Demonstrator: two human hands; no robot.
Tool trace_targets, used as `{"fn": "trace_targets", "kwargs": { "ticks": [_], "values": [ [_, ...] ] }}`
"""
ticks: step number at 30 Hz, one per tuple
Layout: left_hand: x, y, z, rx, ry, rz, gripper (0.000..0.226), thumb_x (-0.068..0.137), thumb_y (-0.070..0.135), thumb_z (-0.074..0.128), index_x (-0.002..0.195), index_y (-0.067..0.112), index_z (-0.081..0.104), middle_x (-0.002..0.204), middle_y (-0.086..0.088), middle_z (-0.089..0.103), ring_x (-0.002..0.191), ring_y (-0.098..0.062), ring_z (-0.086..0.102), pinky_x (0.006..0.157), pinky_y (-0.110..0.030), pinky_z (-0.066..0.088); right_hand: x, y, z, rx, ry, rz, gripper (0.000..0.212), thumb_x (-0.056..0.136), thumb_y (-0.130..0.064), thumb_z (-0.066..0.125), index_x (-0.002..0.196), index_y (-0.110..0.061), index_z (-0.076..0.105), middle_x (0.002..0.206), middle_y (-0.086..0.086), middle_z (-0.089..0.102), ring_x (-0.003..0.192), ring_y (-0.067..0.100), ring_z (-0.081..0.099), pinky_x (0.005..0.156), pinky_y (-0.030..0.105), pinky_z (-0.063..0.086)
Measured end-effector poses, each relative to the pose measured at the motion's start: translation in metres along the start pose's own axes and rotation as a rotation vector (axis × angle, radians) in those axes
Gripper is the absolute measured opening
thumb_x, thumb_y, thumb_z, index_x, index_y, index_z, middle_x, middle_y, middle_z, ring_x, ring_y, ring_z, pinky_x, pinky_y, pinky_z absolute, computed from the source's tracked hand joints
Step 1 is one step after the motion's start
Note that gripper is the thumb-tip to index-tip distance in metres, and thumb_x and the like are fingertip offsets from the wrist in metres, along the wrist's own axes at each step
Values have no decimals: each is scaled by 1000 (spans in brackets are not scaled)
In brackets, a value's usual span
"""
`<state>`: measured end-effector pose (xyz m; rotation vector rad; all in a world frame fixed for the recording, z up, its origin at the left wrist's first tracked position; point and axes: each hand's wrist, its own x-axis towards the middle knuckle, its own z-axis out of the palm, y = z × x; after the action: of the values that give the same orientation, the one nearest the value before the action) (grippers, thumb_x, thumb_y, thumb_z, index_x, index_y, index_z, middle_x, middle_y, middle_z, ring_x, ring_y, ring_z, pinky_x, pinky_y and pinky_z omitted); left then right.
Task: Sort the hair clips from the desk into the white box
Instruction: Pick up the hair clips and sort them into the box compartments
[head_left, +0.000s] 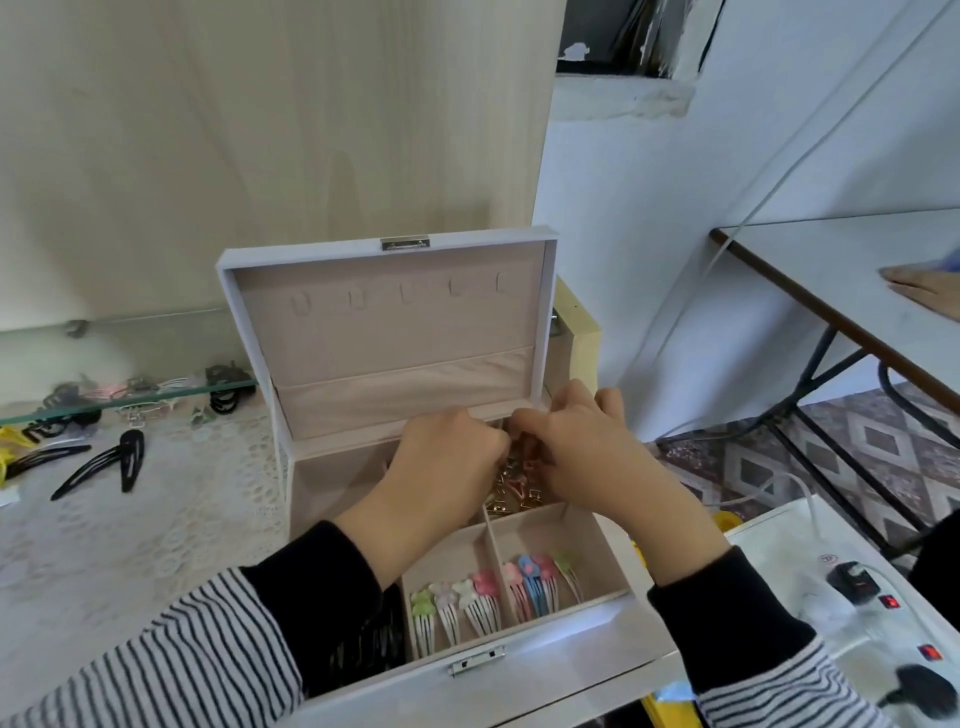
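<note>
Left hand (447, 457) and right hand (582, 452) are both down in the white box (571, 657), close side by side over a back part on the right. Their fingers are bent down into a heap of gold clips (511, 488). The fingertips are hidden, so I cannot tell if either hand has hold of a clip.

The box sits on the bench (130, 545), which has a lacy cloth on it. Its lid (228, 291) stands up behind the hands, and five little tabs show inside it. At the front of the box, two parts hold flower clips (485, 584), four in one and four in the next. A striped sleeve (208, 654) lies across the front left part. Something dark is in there, but it is too hidden to make out.

Black clips (130, 457) lie on the bench, well apart from the box on the left. I can count three; the one farthest left is partly cut off. Behind them is a glass shelf (156, 397) with more clips on it and under it, too mixed up to count.

Just beside the box on the right lies a white power strip (810, 597) with two red switches and two black plugs.
</note>
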<state>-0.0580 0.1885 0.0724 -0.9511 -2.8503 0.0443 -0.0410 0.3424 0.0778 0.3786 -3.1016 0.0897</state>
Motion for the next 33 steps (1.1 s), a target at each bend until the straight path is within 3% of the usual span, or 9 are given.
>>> {"fn": "trace_targets", "kwargs": {
  "ticks": [8,12,16,19,24,30,33],
  "values": [
    [6,5,-4,26,-48,-31,23,94,29,51,110,31,67,100,0,68,99,-22,63,66,-27,36,0,-3,0,-51,-5,22,45,80,-6,51,119,-29,50,90,-1,44,115,21,31,86,39,20],
    [4,2,-2,-11,-23,-6,23,95,29,50,109,32,68,100,1,68,98,-21,64,63,-28,37,-2,-1,-4,-16,1,25,35,86,-18,54,118,-31,51,104,-1,56,120,18,31,85,37,17],
    [-6,-6,3,-97,94,72,19,95,30,49,108,30,62,102,7,66,97,-19,63,60,-28,39,-7,0,-8,114,78,19,30,89,-19,51,116,-32,54,113,-9,62,121,14,34,91,35,21],
    [-18,-15,4,-134,240,106,16,87,31,52,93,30,67,86,10,69,78,-19,65,56,-30,46,-12,-2,-9,212,154,3,27,90,-18,51,114,-27,58,113,-9,63,115,17,42,92,34,32],
    [-41,-30,4,-160,313,61,27,85,31,46,96,28,70,99,13,70,91,-15,65,77,-36,50,-11,-14,-4,370,279,-17,19,90,-14,55,106,-20,62,101,-6,65,96,17,54,81,33,46],
    [-67,-53,0,-151,448,-42,21,86,28,56,100,27,71,113,8,66,109,-18,59,99,-40,37,-5,-44,1,486,367,-36,23,87,-13,57,108,-19,62,104,-5,64,93,16,58,79,34,49],
    [-86,-66,-4,-193,539,-94,21,88,26,55,102,25,70,120,2,64,116,-21,57,105,-42,36,0,-66,3,540,399,-56,26,85,-5,59,108,-18,62,104,-3,65,89,14,60,75,24,46]
  ]
}}
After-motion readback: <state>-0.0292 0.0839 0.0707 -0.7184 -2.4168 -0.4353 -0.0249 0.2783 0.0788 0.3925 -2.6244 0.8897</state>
